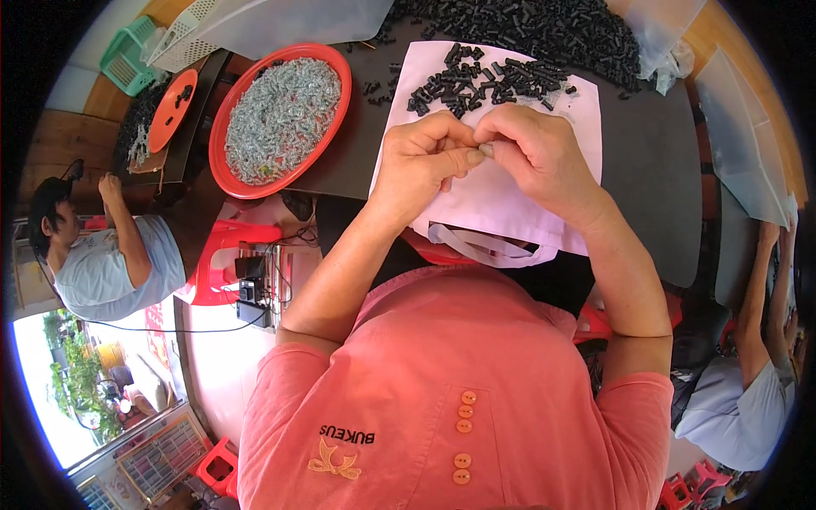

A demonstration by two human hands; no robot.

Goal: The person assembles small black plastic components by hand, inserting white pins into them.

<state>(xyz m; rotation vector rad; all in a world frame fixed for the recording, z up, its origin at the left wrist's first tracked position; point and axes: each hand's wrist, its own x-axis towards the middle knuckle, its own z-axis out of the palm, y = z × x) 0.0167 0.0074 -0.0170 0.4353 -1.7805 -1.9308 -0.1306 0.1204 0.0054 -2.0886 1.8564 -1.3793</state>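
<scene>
My left hand [422,163] and my right hand [537,157] meet fingertip to fingertip over a pale pink cloth bag [490,208]. Both are closed in a pinch. Whatever sits between the fingertips is too small and too covered to make out. Just beyond my fingers, a loose pile of small black plastic parts [459,85] lies on the bag. The bag's strap [489,248] droops over the table edge towards me.
A large heap of black parts [544,30] covers the table's far side. At left stands a red round tray [218,140] full of small clear pieces [285,119]. Clear plastic bins [744,127] are at right. A co-worker [119,255] sits at left; another person's arms [752,297] show at right.
</scene>
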